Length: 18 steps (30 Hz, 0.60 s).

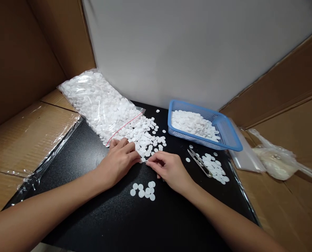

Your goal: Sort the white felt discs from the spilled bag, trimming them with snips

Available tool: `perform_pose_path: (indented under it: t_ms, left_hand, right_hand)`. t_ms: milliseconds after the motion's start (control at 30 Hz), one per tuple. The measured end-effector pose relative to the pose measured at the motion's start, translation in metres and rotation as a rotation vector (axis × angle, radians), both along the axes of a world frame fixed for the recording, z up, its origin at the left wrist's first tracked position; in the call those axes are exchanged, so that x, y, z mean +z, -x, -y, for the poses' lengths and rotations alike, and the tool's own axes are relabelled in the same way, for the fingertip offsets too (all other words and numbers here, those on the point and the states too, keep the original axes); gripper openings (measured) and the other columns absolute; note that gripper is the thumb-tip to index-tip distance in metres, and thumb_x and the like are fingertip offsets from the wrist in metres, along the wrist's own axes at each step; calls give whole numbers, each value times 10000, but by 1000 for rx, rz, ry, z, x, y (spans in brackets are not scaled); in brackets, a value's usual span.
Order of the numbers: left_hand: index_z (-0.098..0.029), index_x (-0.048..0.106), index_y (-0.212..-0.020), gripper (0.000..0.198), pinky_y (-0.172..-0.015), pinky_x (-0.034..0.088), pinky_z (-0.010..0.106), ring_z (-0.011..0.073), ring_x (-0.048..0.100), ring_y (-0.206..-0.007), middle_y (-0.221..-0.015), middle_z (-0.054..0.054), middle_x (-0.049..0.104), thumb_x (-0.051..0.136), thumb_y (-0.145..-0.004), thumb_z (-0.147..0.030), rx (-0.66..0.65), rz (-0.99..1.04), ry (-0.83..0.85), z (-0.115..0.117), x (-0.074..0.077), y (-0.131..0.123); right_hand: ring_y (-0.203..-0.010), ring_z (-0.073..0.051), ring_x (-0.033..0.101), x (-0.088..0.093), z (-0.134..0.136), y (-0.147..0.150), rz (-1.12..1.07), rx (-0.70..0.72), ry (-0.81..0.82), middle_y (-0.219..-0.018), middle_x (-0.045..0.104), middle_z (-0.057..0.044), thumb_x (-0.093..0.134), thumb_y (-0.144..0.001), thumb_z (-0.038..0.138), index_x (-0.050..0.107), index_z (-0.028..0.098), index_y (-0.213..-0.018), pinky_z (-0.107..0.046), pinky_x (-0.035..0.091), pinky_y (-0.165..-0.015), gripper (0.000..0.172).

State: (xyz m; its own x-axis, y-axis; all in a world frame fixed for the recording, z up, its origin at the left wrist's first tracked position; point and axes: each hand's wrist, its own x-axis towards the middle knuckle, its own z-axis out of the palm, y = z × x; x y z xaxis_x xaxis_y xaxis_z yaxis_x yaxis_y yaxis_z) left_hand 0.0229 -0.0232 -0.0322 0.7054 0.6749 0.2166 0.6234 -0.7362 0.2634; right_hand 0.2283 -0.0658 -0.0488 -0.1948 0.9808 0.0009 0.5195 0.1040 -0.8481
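My left hand (122,159) is closed in a pinch at the near edge of a spilled pile of white discs (142,141). Facing it, my right hand (171,170) also pinches, and a small white disc (143,160) shows between the two sets of fingertips. Fingers hide part of it. Behind my left hand lies a large clear zip bag (100,105) full of the same discs, its mouth with a red strip toward the pile. Several flat discs (147,191) rest on the black table (114,220) in front of my hands.
A blue basket (204,140) holding many white discs stands at the back right. Thread snips (199,163) lie beside another group of discs (215,168). Farther right are a clear plastic sheet (246,154) and a tied plastic bag (275,162) on cardboard. A pale wall (184,52) rises behind.
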Motion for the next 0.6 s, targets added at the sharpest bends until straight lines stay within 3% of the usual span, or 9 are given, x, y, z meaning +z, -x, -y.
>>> perform_pose_path:
  t_ms: [100, 167, 267, 400, 500, 600]
  left_hand:
    - [-207, 712, -843, 165, -826, 283, 398, 215, 477, -865, -833, 16, 619, 605, -962, -250, 62, 71, 269, 4, 9, 1]
    - [-216, 714, -814, 181, -876, 292, 418, 217, 490, -889, -851, 3, 624, 612, -953, -272, 100, 110, 442, 6, 13, 0]
    - [-209, 705, -751, 223, -925, 285, 449, 229, 490, -926, -867, 2, 624, 622, -938, -298, 151, 118, 569, 7, 17, -1]
    - [-211, 704, -732, 226, -939, 272, 459, 239, 485, -936, -848, 4, 609, 631, -928, -297, 150, 95, 618, 8, 18, 0]
    - [-222, 717, -733, 181, -892, 280, 425, 241, 479, -934, -843, 8, 589, 682, -896, -293, 47, 20, 600, 11, 17, 2]
    - [-209, 697, -776, 115, -824, 276, 390, 232, 474, -908, -856, 10, 588, 726, -868, -271, 1, -27, 483, 12, 14, 3]
  right_hand:
    - [-326, -77, 431, 7, -1, -3, -248, -22, 362, -434, 536, 54, 674, -842, 412, 644, 181, -735, -199, 329, -363, 256]
    - [-317, -61, 438, 10, -2, -5, -354, -12, 475, -441, 558, 50, 713, -792, 472, 632, 167, -700, -184, 319, -357, 329]
    - [-322, -49, 451, 12, -3, -6, -435, -11, 547, -484, 583, 47, 781, -705, 523, 630, 156, -670, -176, 310, -340, 398]
    - [-334, -51, 463, 15, -3, -9, -403, 9, 595, -508, 589, 48, 800, -674, 540, 640, 153, -690, -177, 328, -336, 420]
    - [-355, -75, 490, 21, 0, -11, -221, 116, 664, -516, 582, 46, 782, -705, 537, 630, 163, -699, -190, 348, -338, 404]
    - [-379, -76, 474, 26, 2, -12, 6, 172, 541, -504, 535, 62, 734, -805, 438, 592, 182, -671, -198, 335, -376, 322]
